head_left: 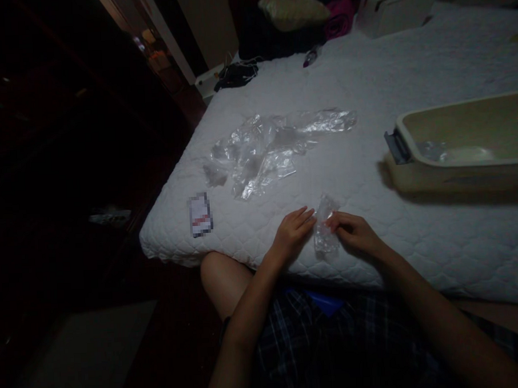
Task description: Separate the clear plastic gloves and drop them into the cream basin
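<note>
A small piece of clear plastic wrap [326,230] stands crumpled on the white quilted mattress [409,84] near its front edge. My right hand [354,233] pinches its right side with closed fingers. My left hand [293,232] lies palm down beside it, fingers stretched out, the fingertips touching the plastic's left edge. A larger heap of clear plastic bags [269,148] is spread farther back on the mattress, apart from both hands.
A small blurred card [200,215] lies at the left near the mattress corner. A beige tub with a grey handle [463,145] sits at the right. A white box [394,8], pillows and dark cables [236,75] lie at the far end. Dark floor at the left.
</note>
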`<state>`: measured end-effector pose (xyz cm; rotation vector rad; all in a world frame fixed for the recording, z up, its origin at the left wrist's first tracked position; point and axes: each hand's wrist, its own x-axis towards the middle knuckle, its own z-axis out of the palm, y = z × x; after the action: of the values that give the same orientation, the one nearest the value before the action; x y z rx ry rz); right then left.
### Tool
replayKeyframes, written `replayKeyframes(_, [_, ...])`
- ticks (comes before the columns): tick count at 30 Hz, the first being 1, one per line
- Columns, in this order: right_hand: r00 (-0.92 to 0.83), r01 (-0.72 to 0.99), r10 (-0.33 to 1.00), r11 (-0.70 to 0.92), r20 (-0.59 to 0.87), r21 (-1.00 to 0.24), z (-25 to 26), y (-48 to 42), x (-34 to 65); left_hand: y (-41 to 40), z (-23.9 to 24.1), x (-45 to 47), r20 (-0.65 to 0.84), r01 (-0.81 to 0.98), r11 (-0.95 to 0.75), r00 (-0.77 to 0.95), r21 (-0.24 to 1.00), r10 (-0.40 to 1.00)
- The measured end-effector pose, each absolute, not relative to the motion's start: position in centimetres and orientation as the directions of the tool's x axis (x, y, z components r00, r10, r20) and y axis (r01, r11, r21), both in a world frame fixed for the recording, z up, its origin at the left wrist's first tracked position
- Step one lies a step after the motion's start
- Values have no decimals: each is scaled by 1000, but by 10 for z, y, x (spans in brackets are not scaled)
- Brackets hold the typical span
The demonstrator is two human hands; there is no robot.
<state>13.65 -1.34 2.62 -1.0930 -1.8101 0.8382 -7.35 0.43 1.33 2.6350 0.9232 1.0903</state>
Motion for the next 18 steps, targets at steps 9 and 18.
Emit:
replayKeyframes(9, [-195,456,867,495,459,-739,17,-19,141,2,10,-70,569,509,-809,588,293,576])
replayKeyframes(18, [-273,658,777,581,567,-480,15,-33,152,0,11,-70,539,561,-785,589,262,602])
